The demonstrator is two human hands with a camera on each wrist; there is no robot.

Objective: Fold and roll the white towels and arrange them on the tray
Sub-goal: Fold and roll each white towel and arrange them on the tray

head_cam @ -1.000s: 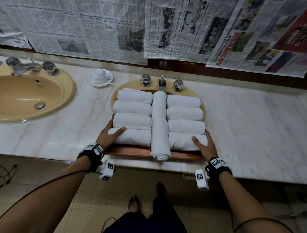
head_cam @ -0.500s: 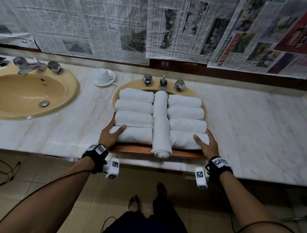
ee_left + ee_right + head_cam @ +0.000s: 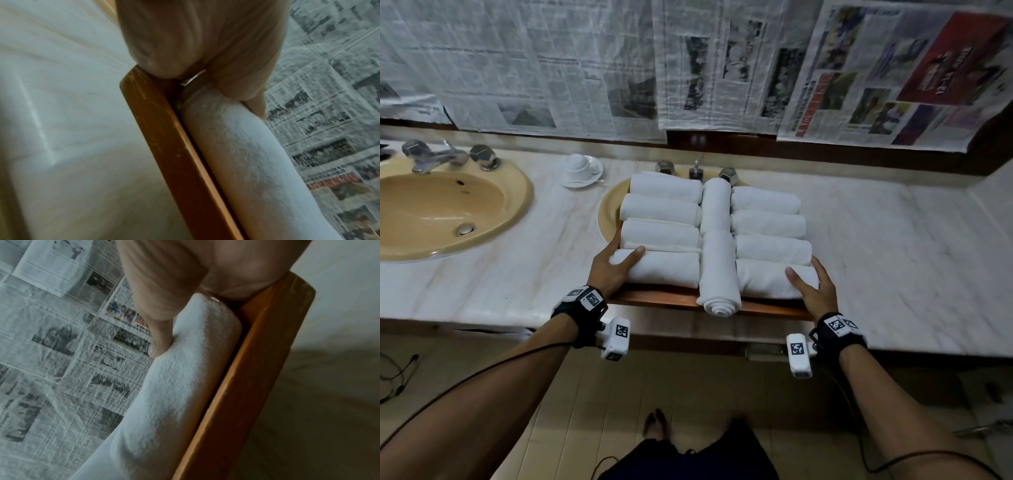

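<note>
Covering the whole wall behind the tabletop are sheets of newspaper (image 3: 592, 65), grey print on the left and colour pages on the right. Below them runs the long marble tabletop (image 3: 893, 246), pale with soft veins, and under its front edge there is a tiled floor (image 3: 688, 387). In the tabletop on the left sits a beige sink (image 3: 441, 209) with a metal tap (image 3: 431, 157) behind it. A second beige sink (image 3: 608, 212) in the middle is mostly hidden, because the wooden tray (image 3: 654, 298) lies over it, with its near edge reaching past the front of the tabletop. On the tray lie the rolled white towels (image 3: 717, 240): four lie across on the left, four across on the right, and two lie lengthwise in the middle between them, the nearer one showing its spiral end over the tray edge. The left hand (image 3: 610, 270) holds the near left corner of the tray, its thumb pressing on the nearest left roll, while the other fingers go under the side and I cannot tell how they lie. The right hand (image 3: 813, 289) holds the near right corner in the same way, thumb on the nearest right roll. Between the two sinks stands a small white cup on a saucer (image 3: 579, 168).
</note>
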